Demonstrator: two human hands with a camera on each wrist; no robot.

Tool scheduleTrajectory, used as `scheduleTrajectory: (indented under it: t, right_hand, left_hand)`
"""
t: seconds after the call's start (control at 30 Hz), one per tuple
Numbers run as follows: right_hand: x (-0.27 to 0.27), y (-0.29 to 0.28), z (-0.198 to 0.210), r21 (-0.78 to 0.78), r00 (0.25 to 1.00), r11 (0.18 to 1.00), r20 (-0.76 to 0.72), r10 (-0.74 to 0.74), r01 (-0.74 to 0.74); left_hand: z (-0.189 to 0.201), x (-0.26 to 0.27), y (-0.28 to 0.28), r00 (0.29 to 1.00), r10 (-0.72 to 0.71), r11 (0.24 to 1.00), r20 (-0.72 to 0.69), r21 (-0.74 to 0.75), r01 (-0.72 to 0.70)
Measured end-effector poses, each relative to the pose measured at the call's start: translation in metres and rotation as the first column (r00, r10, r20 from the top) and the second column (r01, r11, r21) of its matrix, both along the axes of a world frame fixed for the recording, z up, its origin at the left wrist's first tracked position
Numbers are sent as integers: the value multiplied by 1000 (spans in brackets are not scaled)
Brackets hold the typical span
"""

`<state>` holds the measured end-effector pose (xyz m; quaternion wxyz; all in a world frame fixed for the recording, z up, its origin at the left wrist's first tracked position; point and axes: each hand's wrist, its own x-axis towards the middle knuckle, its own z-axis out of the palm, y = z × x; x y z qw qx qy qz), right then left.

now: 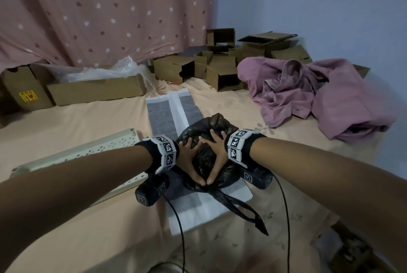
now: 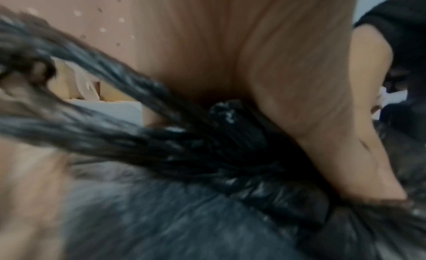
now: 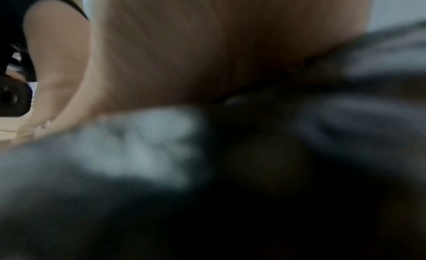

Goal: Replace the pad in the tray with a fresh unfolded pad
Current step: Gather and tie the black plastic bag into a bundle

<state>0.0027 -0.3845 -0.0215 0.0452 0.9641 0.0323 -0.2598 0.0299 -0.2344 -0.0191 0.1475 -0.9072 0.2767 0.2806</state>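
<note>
both hands were on a black plastic bag (image 1: 207, 140) that lay on the bed (image 1: 88, 217), on top of a white and grey pad (image 1: 174, 109) spread flat there. the left hand (image 1: 189, 158) and the right hand (image 1: 217, 153) pressed down on the bag with fingers spread and mostly straight, thumbs pointing toward the person and meeting tip to tip near the bag's tied neck. so each grip was open and flat on the plastic, not closed around it. the bag's twisted handles (image 1: 244, 211) trailed toward the person over the near end of the pad. in the left wrist view the knotted neck of the bag (image 2: 242, 145) sat just under the thumb (image 2: 322, 118); the right wrist view was too blurred to add detail. the cream perforated tray (image 1: 72, 158) lay on the bed to the left of the pad, just beside it. further back were cardboard boxes (image 1: 174, 70) and a heap of pink clothing (image 1: 312, 94)
</note>
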Motion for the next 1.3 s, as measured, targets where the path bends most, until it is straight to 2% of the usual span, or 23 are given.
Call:
scheduleTrajectory:
  t: [0.27, 0.37, 0.47, 0.57, 0.63, 0.67, 0.73, 0.77, 0.8, 0.87, 0.93, 0.97, 1.07, 1.3]
  right_hand:
    - [4, 0, -4, 18, 999, 1000, -34, 2, -1]
    - [6, 0, 3, 88, 999, 996, -34, -3, 6]
    - [-1, -5, 26, 302, 997, 952, -70, -34, 53]
    - [-7, -18, 47, 432, 993, 896, 1, -114, 102]
    - [-10, -28, 59, 482, 982, 869, 84, -171, 110]
    - [-10, -33, 64, 496, 968, 861, 145, -205, 109]
    - [-11, -44, 72, 492, 918, 860, 264, -297, 137]
    - [-12, -48, 74, 462, 897, 871, 297, -328, 166]
    - [-15, -51, 75, 407, 895, 890, 290, -340, 207]
    - [-21, -52, 72, 302, 931, 913, 155, -329, 273]
    - [-27, -47, 62, 299, 946, 901, -22, -323, 314]
    - [-28, -43, 57, 299, 948, 900, -57, -314, 316]
    - [-28, -32, 48, 298, 959, 913, -39, -282, 280]
    - [-4, -22, 33, 374, 961, 905, 103, -258, 203]
  left_hand:
    - [7, 2, -9, 1000, -11, 996, -2, 93, 11]
    - [11, 3, -9, 1000, -18, 998, -3, 64, 18]
    - [21, 6, -4, 997, -34, 998, -65, -54, 30]
    - [43, 7, 4, 988, -23, 982, -151, -188, -6]
    - [59, 8, 10, 995, -11, 951, -98, -310, -20]
    - [64, 13, 13, 1000, 1, 932, 3, -364, 1]
    - [68, 22, 18, 978, 47, 919, 202, -393, 37]
    - [68, 24, 20, 968, 79, 928, 239, -371, 16]
    - [67, 23, 20, 968, 113, 945, 225, -325, -35]
    - [61, 19, 18, 978, 175, 965, 110, -217, -148]
    - [51, 13, 13, 978, 209, 960, -21, -189, -209]
    - [45, 13, 12, 979, 196, 959, -63, -198, -205]
    - [26, 17, 6, 984, 157, 955, -82, -244, -172]
    - [17, 24, -17, 991, 129, 914, -43, -383, -135]
